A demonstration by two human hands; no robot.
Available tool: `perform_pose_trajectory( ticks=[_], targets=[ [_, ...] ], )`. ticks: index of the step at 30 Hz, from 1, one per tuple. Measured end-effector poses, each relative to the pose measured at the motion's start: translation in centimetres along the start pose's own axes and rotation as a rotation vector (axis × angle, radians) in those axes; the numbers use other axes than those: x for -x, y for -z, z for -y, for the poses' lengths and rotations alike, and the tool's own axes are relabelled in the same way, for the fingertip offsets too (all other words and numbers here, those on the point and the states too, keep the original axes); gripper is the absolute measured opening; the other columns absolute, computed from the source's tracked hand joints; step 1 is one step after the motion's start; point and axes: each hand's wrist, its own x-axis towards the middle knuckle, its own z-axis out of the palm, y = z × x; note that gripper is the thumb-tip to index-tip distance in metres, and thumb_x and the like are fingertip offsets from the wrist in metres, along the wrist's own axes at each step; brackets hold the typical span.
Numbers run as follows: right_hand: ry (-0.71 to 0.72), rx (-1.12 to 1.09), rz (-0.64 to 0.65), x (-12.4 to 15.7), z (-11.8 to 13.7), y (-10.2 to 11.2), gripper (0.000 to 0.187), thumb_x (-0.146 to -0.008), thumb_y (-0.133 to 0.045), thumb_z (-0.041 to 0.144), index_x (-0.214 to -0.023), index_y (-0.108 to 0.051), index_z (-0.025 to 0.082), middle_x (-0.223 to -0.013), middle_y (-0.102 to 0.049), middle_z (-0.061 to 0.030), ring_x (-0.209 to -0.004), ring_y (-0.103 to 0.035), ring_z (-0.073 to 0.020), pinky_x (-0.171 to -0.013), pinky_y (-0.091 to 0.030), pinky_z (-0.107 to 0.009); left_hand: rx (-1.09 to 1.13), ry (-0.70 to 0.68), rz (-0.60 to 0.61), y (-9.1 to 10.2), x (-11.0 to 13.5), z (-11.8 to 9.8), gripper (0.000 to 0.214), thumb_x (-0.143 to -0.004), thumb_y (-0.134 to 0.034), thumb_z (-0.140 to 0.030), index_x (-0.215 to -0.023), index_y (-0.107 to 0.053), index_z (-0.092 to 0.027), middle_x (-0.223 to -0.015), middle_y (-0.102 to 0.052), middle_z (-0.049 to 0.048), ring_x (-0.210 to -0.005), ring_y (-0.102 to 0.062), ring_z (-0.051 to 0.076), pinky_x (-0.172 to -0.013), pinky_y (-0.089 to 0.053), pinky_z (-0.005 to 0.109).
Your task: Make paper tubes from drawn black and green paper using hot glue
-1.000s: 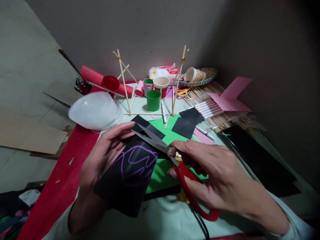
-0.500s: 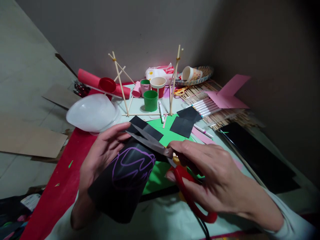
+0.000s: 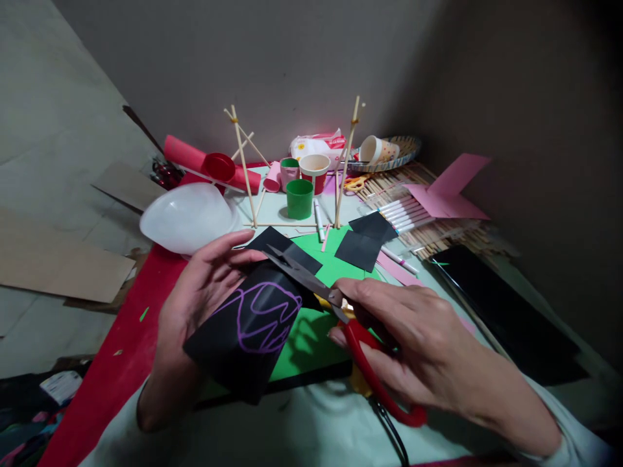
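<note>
My left hand (image 3: 195, 305) holds a curved piece of black paper (image 3: 228, 363) with looping purple lines drawn on it; some fingers are hidden behind the sheet. My right hand (image 3: 413, 344) grips the red handle of a pair of scissors (image 3: 311, 279). The blades point left across the paper's upper edge, near my left fingertips, and are nearly closed. Below lies green paper (image 3: 311, 337). Black paper squares (image 3: 357, 250) rest on its far side.
Behind stand stick frames (image 3: 243, 162), a green cup (image 3: 299, 199) and a paper cup (image 3: 315, 170). A white balloon (image 3: 189, 217) sits at left. Markers (image 3: 406, 211), wooden sticks (image 3: 448, 233), folded pink paper (image 3: 452, 191) and a glossy black sheet (image 3: 506, 311) lie at right.
The scissor blades have come together from a wider gap. The black paper has tipped and its lower end has risen. The whole view has shifted slightly.
</note>
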Motion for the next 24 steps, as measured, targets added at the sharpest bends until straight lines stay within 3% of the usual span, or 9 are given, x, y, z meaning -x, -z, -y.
perform_pose_trajectory(
  ticks=[4, 12, 16, 21, 24],
  targets=[
    [-0.002, 0.0, 0.029, 0.0, -0.1, 0.3, 0.023, -0.1, -0.054, 0.02, -0.121, -0.053, 0.014, -0.099, -0.075, -0.0083, -0.075, -0.07, -0.0174, -0.063, -0.052, -0.027, -0.087, -0.051, -0.004, -0.6, 0.5, -0.9, 0.038, -0.08, -0.084, -0.05, -0.113, -0.079, -0.034, -0.1, -0.081, -0.0013, -0.1, -0.075, 0.013, -0.085, -0.058, 0.011],
    [-0.01, 0.06, 0.089, 0.0, 0.1, 0.2, 0.018, -0.102, -0.051, 0.022, -0.118, -0.052, 0.016, -0.089, -0.073, -0.0059, -0.068, -0.069, -0.0176, -0.058, -0.051, -0.028, -0.378, -0.136, 0.061, 1.0, 0.4, -0.9, 0.042, -0.091, -0.072, -0.051, -0.132, -0.068, -0.04, -0.119, -0.077, -0.0024, -0.119, -0.069, 0.015, -0.099, -0.055, 0.015],
    [0.024, 0.129, 0.051, 0.0, 0.1, 0.1, 0.021, -0.104, -0.045, 0.023, -0.121, -0.052, 0.013, -0.085, -0.072, -0.0064, -0.065, -0.068, -0.0183, -0.055, -0.051, -0.029, -0.324, -0.141, -0.036, 0.6, 0.6, -1.3, 0.037, -0.091, -0.071, -0.054, -0.123, -0.073, -0.036, -0.116, -0.077, -0.0015, -0.116, -0.071, 0.016, -0.097, -0.056, 0.017],
    [0.097, 0.257, -0.057, -0.3, 0.2, -0.1, 0.025, -0.105, -0.041, 0.022, -0.124, -0.05, 0.009, -0.086, -0.074, -0.0099, -0.071, -0.071, -0.0207, -0.055, -0.052, -0.03, -0.194, 0.041, -0.138, 0.2, 0.2, -1.5, 0.041, -0.08, -0.081, -0.039, -0.119, -0.073, -0.029, -0.12, -0.079, 0.0032, -0.119, -0.071, 0.026, -0.097, -0.059, 0.029],
    [0.102, 0.282, -0.086, -0.5, 0.4, -0.4, 0.025, -0.106, -0.041, 0.023, -0.124, -0.051, 0.009, -0.089, -0.075, -0.011, -0.075, -0.072, -0.0205, -0.059, -0.053, -0.03, -0.124, 0.212, -0.074, 0.5, -0.3, -0.9, 0.05, -0.076, -0.084, -0.041, -0.123, -0.072, -0.029, -0.119, -0.08, 0.0057, -0.118, -0.073, 0.028, -0.089, -0.061, 0.029]
  ],
)
